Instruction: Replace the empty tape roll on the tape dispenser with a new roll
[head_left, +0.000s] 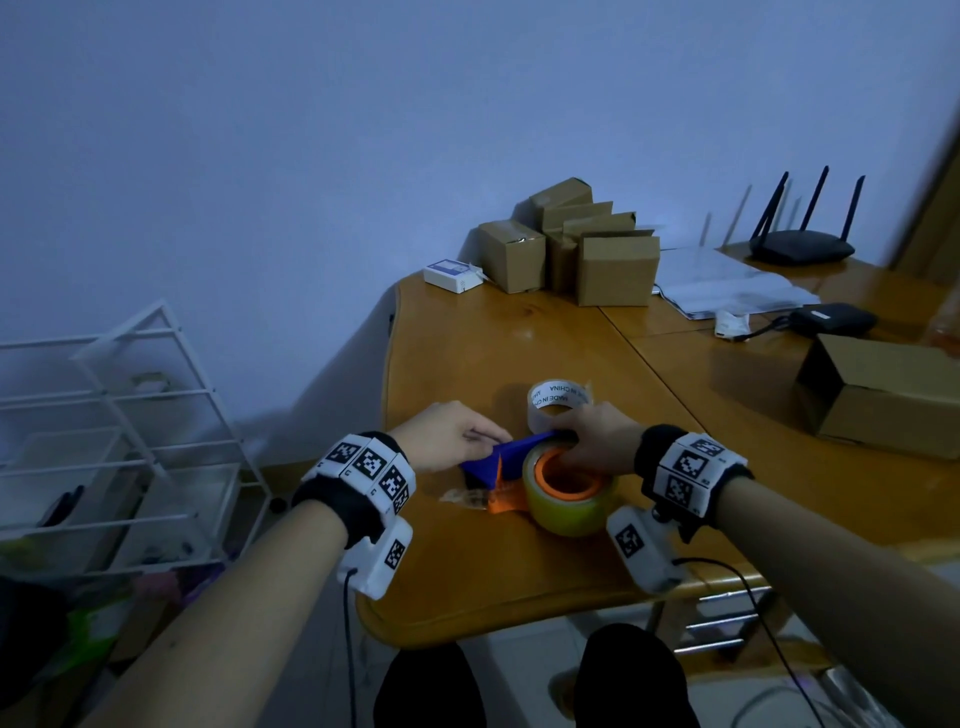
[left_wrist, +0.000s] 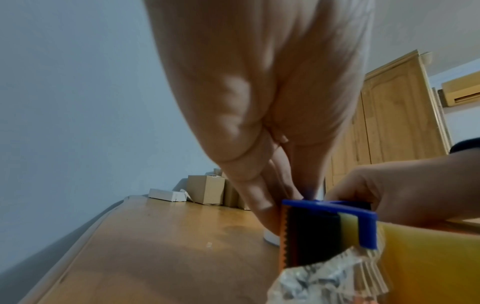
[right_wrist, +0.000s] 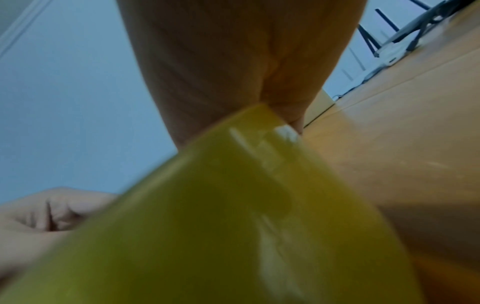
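A blue and orange tape dispenser (head_left: 496, 465) lies on the wooden table (head_left: 467, 343) with a full yellowish tape roll (head_left: 569, 506) sitting on its orange hub (head_left: 571, 480). My left hand (head_left: 485, 436) pinches the dispenser's blue frame (left_wrist: 335, 206) beside the serrated blade (left_wrist: 284, 236). My right hand (head_left: 571, 447) curls over the far rim of the roll (right_wrist: 233, 226), fingers reaching into the hub. A crumpled loose tape end (left_wrist: 324, 277) hangs at the blade. The empty roll core (head_left: 558, 402) stands just behind both hands.
Small cardboard boxes (head_left: 576, 244) and a white box (head_left: 451, 273) stand at the table's far edge. A larger open carton (head_left: 883, 389), papers (head_left: 727, 286), a black adapter (head_left: 831, 318) and a router (head_left: 802, 244) are to the right. A white wire rack (head_left: 119, 426) stands left of the table.
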